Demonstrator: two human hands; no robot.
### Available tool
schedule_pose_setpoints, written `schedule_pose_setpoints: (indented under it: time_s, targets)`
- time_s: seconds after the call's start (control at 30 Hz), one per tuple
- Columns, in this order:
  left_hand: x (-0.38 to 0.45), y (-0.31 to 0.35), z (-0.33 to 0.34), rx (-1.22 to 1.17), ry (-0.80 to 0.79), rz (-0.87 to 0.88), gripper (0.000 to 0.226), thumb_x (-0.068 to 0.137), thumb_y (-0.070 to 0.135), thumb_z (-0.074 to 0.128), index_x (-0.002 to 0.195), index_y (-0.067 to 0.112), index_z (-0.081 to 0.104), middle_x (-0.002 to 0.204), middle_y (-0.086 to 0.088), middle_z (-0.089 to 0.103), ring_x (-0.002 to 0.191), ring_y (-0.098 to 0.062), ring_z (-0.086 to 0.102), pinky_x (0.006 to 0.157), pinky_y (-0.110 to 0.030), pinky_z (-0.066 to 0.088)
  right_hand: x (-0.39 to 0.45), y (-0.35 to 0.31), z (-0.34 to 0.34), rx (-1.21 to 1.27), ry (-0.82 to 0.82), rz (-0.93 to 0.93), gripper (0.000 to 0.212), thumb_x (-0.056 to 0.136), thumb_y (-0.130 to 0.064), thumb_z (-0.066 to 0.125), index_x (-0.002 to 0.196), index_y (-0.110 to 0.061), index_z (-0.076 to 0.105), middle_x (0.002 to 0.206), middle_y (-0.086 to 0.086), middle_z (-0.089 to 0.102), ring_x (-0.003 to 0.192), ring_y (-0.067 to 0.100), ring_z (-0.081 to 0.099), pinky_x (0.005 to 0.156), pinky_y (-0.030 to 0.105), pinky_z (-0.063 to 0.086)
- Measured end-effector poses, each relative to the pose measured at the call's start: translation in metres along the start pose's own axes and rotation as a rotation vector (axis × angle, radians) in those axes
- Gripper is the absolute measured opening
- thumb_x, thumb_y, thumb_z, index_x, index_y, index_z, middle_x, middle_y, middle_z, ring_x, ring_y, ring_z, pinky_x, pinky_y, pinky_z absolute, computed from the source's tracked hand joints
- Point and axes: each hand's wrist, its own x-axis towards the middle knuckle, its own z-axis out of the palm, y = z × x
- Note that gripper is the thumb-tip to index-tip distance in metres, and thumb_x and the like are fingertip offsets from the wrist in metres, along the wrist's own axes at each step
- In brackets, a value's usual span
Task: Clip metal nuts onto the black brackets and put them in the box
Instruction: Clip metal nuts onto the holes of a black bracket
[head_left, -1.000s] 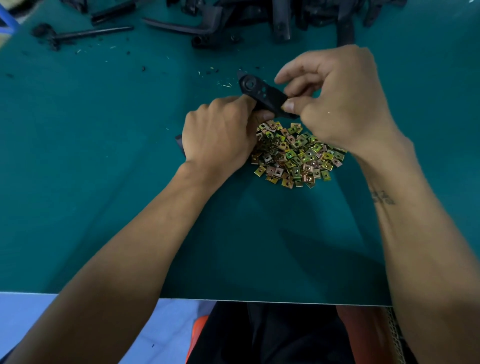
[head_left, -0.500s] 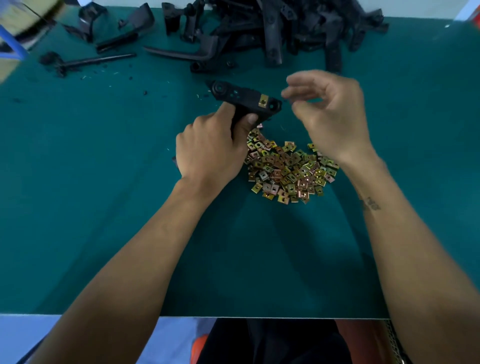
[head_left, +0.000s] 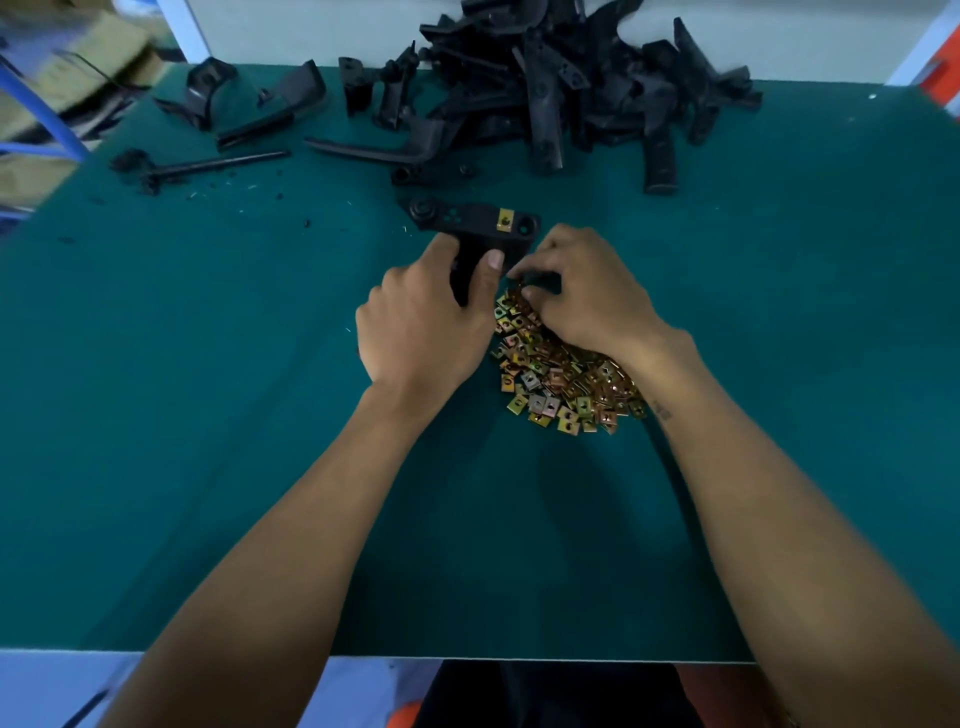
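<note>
My left hand (head_left: 426, 322) grips a black bracket (head_left: 470, 222) by its stem, with the flat head pointing away from me. One brass metal nut (head_left: 504, 219) is clipped on the right part of that head. My right hand (head_left: 584, 291) is down on the far end of a heap of metal nuts (head_left: 561, 379), its fingertips curled and pinching among them. Which nut it pinches is hidden by the fingers. No box that I can name for certain is in view.
A pile of black brackets (head_left: 561, 93) lies at the back of the green table (head_left: 208, 415). More loose black parts (head_left: 249, 130) are scattered at the back left. Cardboard (head_left: 62, 67) shows beyond the table's left corner. The near table edge runs just in front of my body.
My right hand has dropped from above the bracket down onto the nut heap. The bracket in my left hand now carries a clipped nut and has stayed about level.
</note>
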Motion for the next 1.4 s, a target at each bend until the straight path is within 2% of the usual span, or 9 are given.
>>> schedule_pose_setpoints:
  time_s: [0.17,0.33,0.47,0.57,0.77,0.87,1.07,1.27,1.4]
  targets:
    - [0.001,-0.001,0.0,-0.002,-0.004,-0.004,0.043,0.095,0.066,0.039,0.092,0.026,0.054,0.077,-0.004,0.067,0.074,-0.04,0.059,0.059,-0.038,0.036,-0.003,0.002,-0.001,0.011,0.022,0.008,0.007,0.094,-0.022,0.071,0.1,-0.018,0.074,0.099,-0.002,0.058,0.1,0.019,0.052,0.084,0.04,0.047]
    - [-0.002,-0.003,0.0,0.006,0.007,0.051,0.043,0.096,0.065,0.04,0.087,0.025,0.051,0.07,-0.004,0.063,0.067,-0.041,0.056,0.056,-0.037,0.032,-0.01,0.005,-0.003,0.213,0.114,0.094,0.013,0.088,-0.022,0.079,0.086,-0.027,0.067,0.084,-0.015,0.064,0.083,0.006,0.059,0.071,0.014,0.042]
    - [-0.003,-0.004,0.001,0.013,0.028,0.12,0.04,0.097,0.061,0.045,0.086,0.024,0.052,0.061,0.005,0.048,0.059,-0.039,0.055,0.053,-0.034,0.031,-0.015,0.005,-0.016,0.634,0.2,0.174,0.019,0.087,-0.005,0.079,0.091,-0.022,0.071,0.08,-0.003,0.071,0.062,0.008,0.064,0.061,0.021,0.052]
    - [-0.005,-0.002,0.001,0.03,0.043,0.172,0.035,0.098,0.057,0.049,0.09,0.023,0.055,0.06,0.01,0.039,0.054,-0.038,0.054,0.052,-0.032,0.028,-0.018,0.008,-0.027,0.722,0.224,0.188,0.018,0.089,-0.001,0.076,0.093,-0.018,0.073,0.072,-0.005,0.072,0.054,0.012,0.062,0.054,0.023,0.051]
    - [-0.006,-0.002,0.0,0.056,0.027,0.242,0.038,0.098,0.058,0.046,0.092,0.022,0.055,0.065,0.001,0.061,0.057,-0.039,0.057,0.052,-0.032,0.028,-0.021,-0.002,-0.034,0.945,0.223,0.152,0.017,0.085,0.009,0.075,0.093,-0.007,0.073,0.079,0.006,0.073,0.065,0.017,0.069,0.063,0.023,0.056]
    - [-0.006,-0.001,0.0,0.06,0.02,0.274,0.036,0.098,0.055,0.048,0.092,0.021,0.055,0.064,0.0,0.06,0.057,-0.039,0.057,0.052,-0.032,0.028,-0.022,-0.005,-0.037,0.937,0.258,0.152,0.021,0.088,0.012,0.069,0.092,-0.009,0.073,0.077,0.002,0.073,0.063,0.012,0.069,0.062,0.02,0.054]
    - [-0.011,0.003,0.001,0.019,0.005,0.34,0.04,0.098,0.054,0.05,0.086,0.017,0.055,0.062,0.01,0.043,0.052,-0.037,0.054,0.051,-0.031,0.031,-0.026,-0.006,-0.041,0.907,0.305,0.148,0.01,0.097,-0.003,0.066,0.091,-0.01,0.072,0.07,-0.001,0.073,0.063,0.013,0.066,0.057,0.025,0.053]
    - [-0.011,0.004,0.001,0.035,-0.003,0.377,0.04,0.098,0.053,0.05,0.085,0.016,0.056,0.062,0.003,0.057,0.053,-0.036,0.055,0.052,-0.03,0.028,-0.027,-0.015,-0.044,0.87,0.301,0.091,0.008,0.093,-0.009,0.07,0.093,-0.016,0.074,0.079,-0.009,0.072,0.078,0.007,0.064,0.073,0.024,0.052]
    - [-0.011,0.006,0.0,0.026,0.005,0.398,0.037,0.097,0.05,0.054,0.085,0.016,0.056,0.063,0.0,0.06,0.054,-0.038,0.055,0.052,-0.03,0.027,-0.029,-0.021,-0.045,0.885,0.262,0.078,0.022,0.096,-0.008,0.061,0.105,-0.021,0.076,0.083,-0.009,0.068,0.079,0.01,0.058,0.075,0.027,0.049]
